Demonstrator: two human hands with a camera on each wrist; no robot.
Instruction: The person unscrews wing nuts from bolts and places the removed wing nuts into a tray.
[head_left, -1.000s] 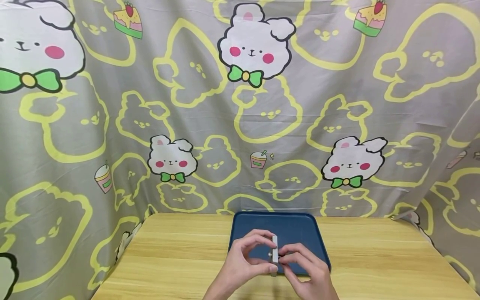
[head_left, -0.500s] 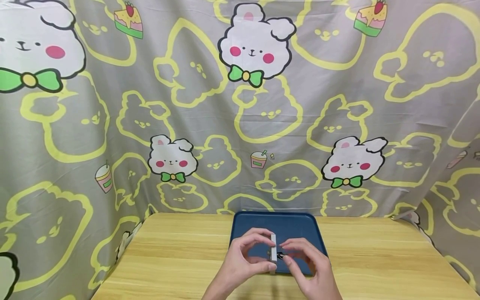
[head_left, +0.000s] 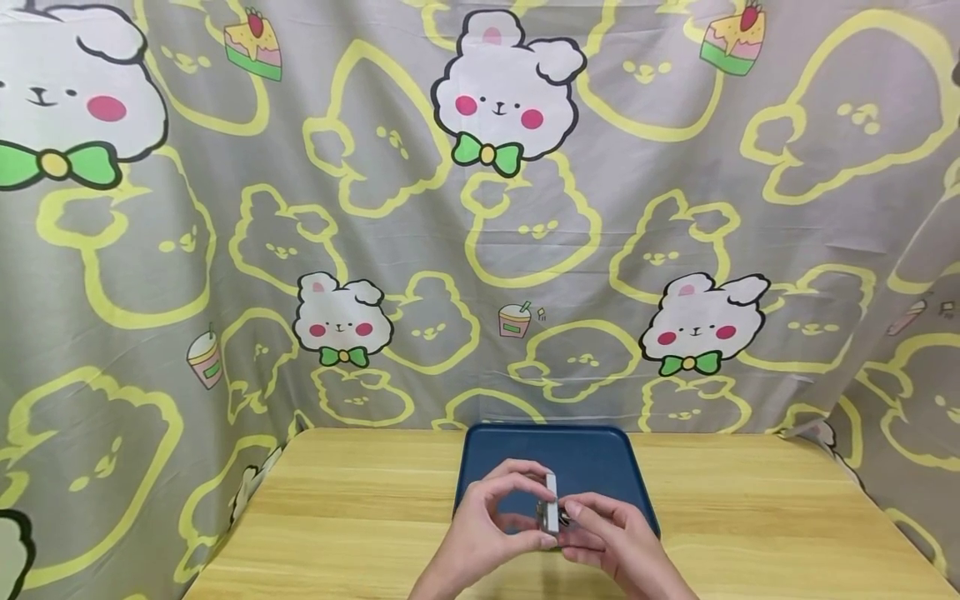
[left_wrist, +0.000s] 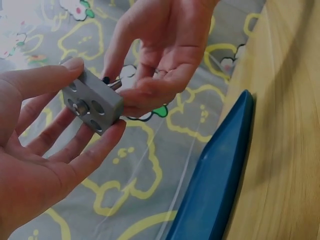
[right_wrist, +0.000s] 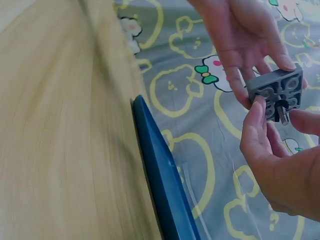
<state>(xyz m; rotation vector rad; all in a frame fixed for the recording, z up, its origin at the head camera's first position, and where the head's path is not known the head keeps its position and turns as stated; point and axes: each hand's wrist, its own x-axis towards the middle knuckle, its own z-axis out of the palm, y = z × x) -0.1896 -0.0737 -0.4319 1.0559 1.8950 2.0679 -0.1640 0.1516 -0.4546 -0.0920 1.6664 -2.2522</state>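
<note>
A small square grey block with round holes is held on edge in my left hand, its thumb on one edge and fingers on the opposite one. A metal bolt passes through the block's middle; its round head shows in the left wrist view. On the threaded side, a small black piece sits around the bolt; its exact shape is unclear. My right hand is close on that side. In the right wrist view its forefinger reaches the block's edge and its thumb lies beside the bolt's end, with the bolt visible between them.
A dark blue tray lies on the wooden table beyond the hands. A grey curtain with cartoon bears and yellow outlines hangs behind and at both sides of the table.
My right hand first worked at the bolt with its fingertips, then spread apart, and now has turned with its thumb on top, closer to the block. My left hand keeps its hold.
</note>
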